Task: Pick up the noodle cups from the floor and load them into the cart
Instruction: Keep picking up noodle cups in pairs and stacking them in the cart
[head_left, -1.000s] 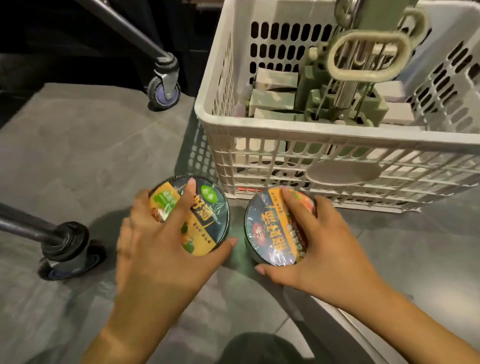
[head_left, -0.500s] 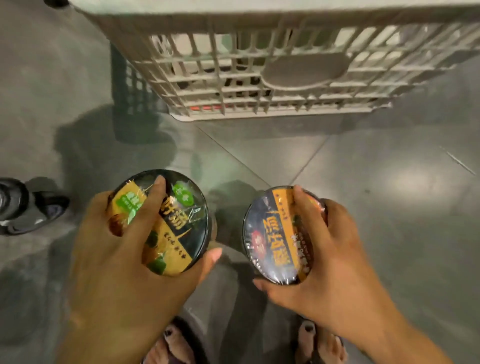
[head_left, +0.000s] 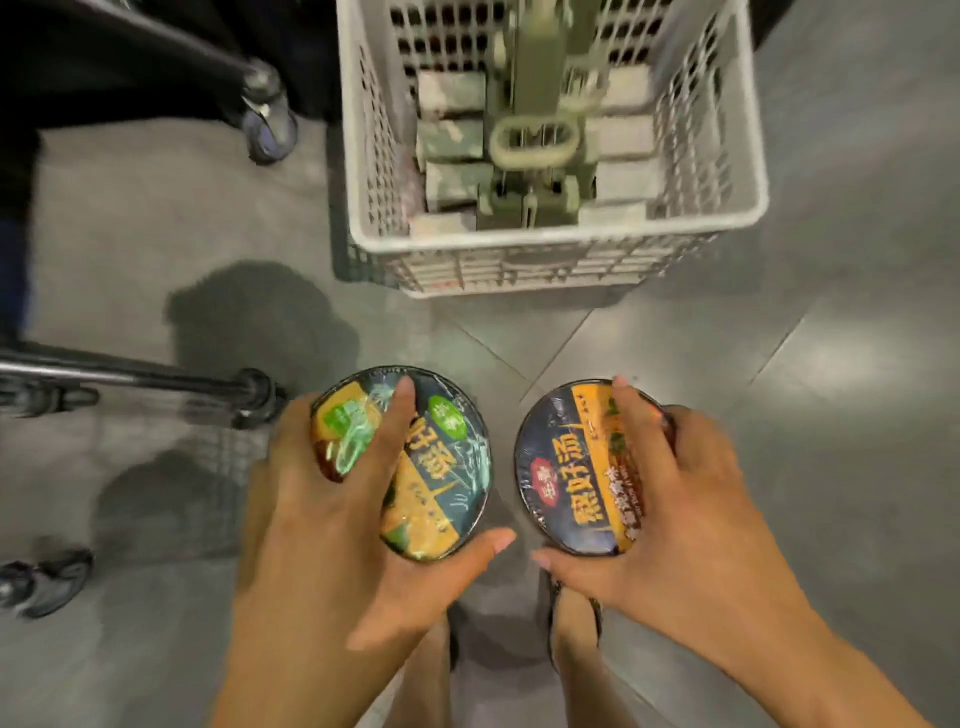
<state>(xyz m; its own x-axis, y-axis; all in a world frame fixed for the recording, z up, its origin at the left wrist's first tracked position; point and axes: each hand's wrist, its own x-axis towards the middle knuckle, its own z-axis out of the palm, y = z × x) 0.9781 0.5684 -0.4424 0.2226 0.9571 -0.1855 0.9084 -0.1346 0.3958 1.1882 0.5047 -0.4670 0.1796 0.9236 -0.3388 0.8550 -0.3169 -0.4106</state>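
Two cups are in the air, one per hand: the left hand (head_left: 332, 519) spans the green-labelled cup (head_left: 441, 467) from above, forefinger across its lid, thumb hooked at the near rim, and the right hand (head_left: 685, 509) clasps the dark-labelled cup (head_left: 566, 467) likewise (broad lids seem to call for a wide grip). The cart (head_left: 545, 241) stands beyond both sets of fingertips, open-topped.

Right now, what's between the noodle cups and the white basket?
Only bare floor separates the basket from the left cup and right cup, in the head view.
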